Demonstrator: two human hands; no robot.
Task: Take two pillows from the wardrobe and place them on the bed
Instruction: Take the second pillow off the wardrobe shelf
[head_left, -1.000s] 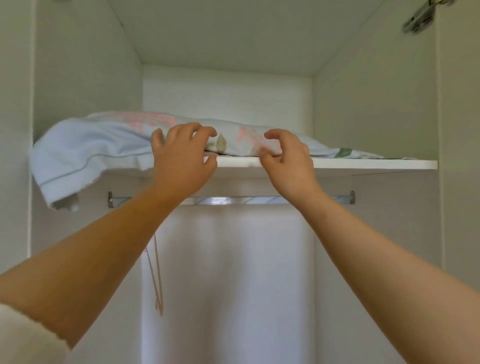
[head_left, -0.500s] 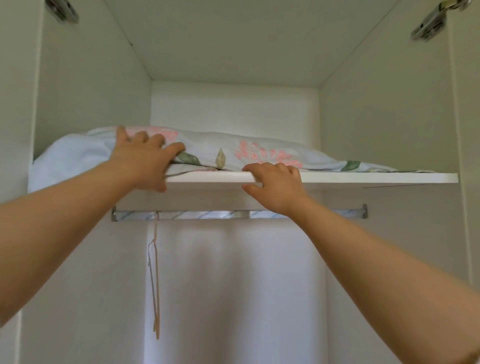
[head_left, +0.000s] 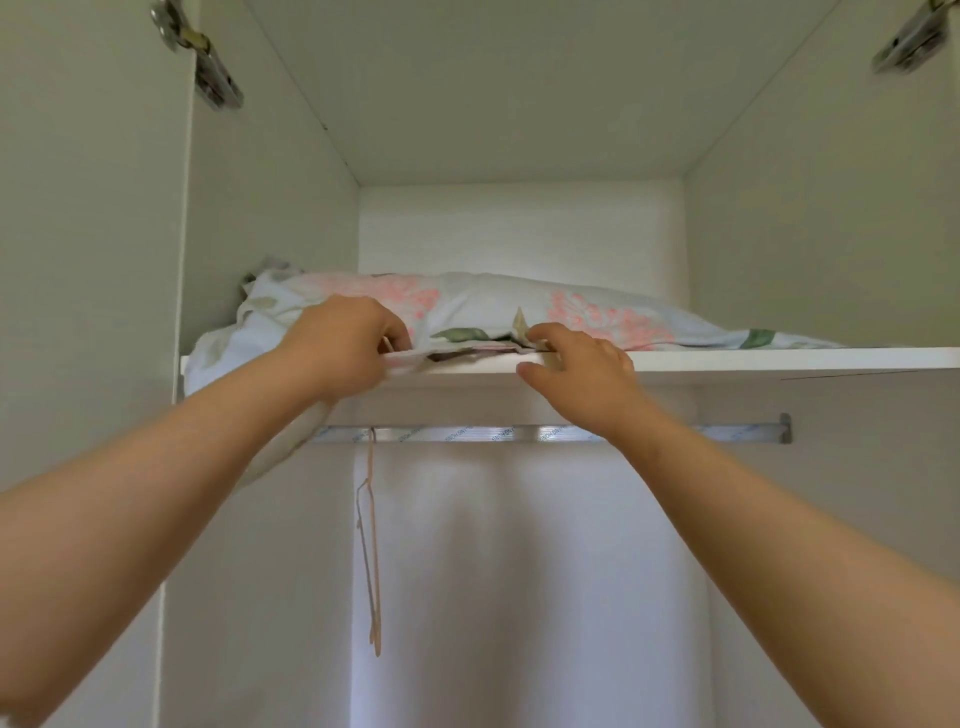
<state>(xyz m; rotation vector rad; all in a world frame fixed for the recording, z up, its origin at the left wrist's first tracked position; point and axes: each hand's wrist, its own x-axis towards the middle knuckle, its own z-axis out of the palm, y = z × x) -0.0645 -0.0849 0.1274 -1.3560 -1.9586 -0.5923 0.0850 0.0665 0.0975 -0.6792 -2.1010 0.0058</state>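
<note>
The pillow (head_left: 493, 306) lies on the shelf (head_left: 779, 359). Our left grip (head_left: 348, 343) pinches its front edge; whether our right grip (head_left: 576, 369) holds cloth, we cannot tell. We should seize stuffing, not just cover, then pull evenly.

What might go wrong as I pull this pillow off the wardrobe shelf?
The left hand pinches only loose cover fabric, so the floral pillow may slip from that grip or drag unevenly. White fabric droops over the shelf edge at left and could tumble out. It might also snag the hanger below.
</note>
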